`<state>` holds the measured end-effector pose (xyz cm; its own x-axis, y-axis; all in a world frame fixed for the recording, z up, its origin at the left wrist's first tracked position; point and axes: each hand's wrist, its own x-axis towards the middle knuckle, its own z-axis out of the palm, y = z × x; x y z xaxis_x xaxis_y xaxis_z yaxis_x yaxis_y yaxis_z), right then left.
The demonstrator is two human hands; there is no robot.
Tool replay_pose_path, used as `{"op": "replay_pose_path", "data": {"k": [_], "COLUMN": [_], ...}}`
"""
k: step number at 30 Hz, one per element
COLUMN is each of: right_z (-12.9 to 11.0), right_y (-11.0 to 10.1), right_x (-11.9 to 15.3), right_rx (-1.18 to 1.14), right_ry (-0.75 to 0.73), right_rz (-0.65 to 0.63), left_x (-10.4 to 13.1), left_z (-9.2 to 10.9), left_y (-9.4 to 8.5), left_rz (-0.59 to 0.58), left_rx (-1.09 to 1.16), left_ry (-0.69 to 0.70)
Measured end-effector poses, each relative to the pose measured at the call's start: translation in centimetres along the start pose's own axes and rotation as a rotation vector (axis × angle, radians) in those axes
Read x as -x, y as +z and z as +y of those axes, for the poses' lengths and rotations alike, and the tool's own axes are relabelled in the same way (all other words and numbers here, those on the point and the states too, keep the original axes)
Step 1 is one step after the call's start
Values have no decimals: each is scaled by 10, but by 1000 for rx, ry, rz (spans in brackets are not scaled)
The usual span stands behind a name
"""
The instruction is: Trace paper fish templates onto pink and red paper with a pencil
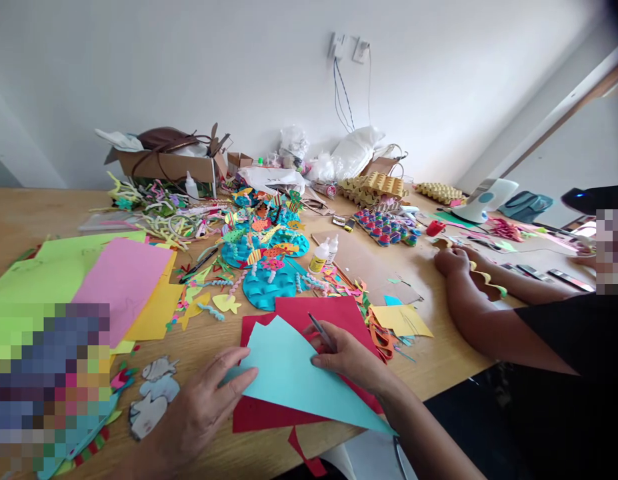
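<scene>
A sheet of light blue paper (289, 373) with a slanting cut edge lies over red paper (333, 310) at the table's front. My left hand (203, 397) holds the blue sheet by its left edge, thumb and fingers on it. Between the fingers of my right hand (349, 360) is a slim grey pen (319, 327), its tip pointing up and away from the sheet. That hand rests over the right edge of the blue sheet. A red paper scrap (306, 453) hangs at the table's edge below.
Blue painted egg-carton pieces (269, 287) with paper fish stand ahead, near glue bottles (319, 257). Green paper (39, 273) and pink paper (123, 283) lie left, above fish cutouts (153, 397). At right, another person's arms (469, 300) reach over the table.
</scene>
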<state>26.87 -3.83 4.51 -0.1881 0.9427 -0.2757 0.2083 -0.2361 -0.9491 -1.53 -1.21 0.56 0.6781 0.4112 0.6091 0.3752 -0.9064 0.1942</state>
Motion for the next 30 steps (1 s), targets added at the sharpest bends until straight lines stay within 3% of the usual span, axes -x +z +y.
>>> {"op": "replay_pose_path", "data": {"k": [6, 12, 17, 23, 30], "right_z": [3, -9, -16, -4, 3], "right_y": [-7, -4, 1, 7, 8], "right_x": [-11, -28, -38, -40, -31], "right_rx": [610, 1018, 1100, 1166, 1164], "right_ry": [-12, -66, -89, -53, -30], "right_rz": [-46, -96, -131, -81, 0], "left_x": [10, 10, 5, 5, 10], "left_z": [14, 19, 19, 18, 14], "left_y": [14, 21, 18, 22, 24], "left_rz": [-91, -179, -215, -235, -158], "left_rx": [28, 36, 40, 20, -76], "left_ry": [-26, -85, -116, -98, -112]}}
